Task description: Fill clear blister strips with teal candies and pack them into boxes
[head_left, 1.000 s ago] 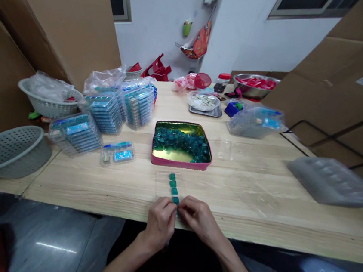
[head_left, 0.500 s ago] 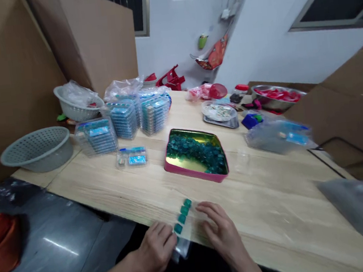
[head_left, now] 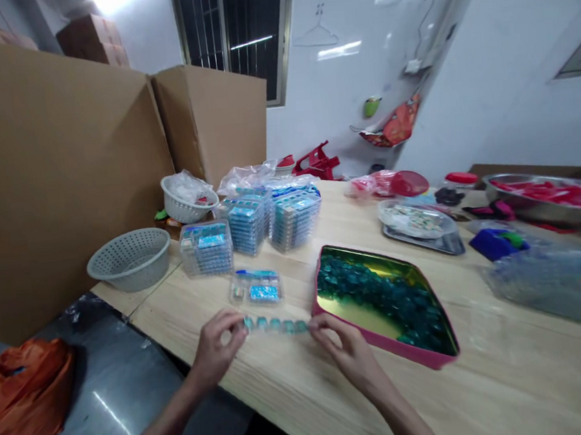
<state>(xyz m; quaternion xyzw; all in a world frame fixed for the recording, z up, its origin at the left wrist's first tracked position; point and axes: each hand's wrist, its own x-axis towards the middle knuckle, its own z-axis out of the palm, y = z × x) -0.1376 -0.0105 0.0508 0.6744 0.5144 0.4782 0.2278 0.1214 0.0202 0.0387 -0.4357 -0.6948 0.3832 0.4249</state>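
Note:
A short row of teal translucent gems (head_left: 275, 326) spans the gap between my hands, lifted over the table. My left hand (head_left: 219, 342) pinches its left end with thumb and fingertips. At the other end, the fingertips of my right hand (head_left: 342, 343) are closed on the row. Whether a clear strip holds the gems together is too blurred to tell. Right behind my right hand stands a pink tin (head_left: 381, 343) with a gold inside, partly filled with loose teal gems (head_left: 370, 282). Just beyond the row lies a clear plastic case (head_left: 256, 287) with blue contents.
Stacks of filled clear cases (head_left: 295, 218) stand at the back left, beside a grey perforated basket (head_left: 129, 261). Farther right are a plate of small pieces (head_left: 415, 220), a metal bowl (head_left: 543, 208) of red items and a plastic bag (head_left: 556, 279). Cardboard (head_left: 57, 166) rises at left.
Both hands have moved up and forward from the table's front edge. The teal gems, which lay in a line on the table, are now raised between them. The view has shifted left.

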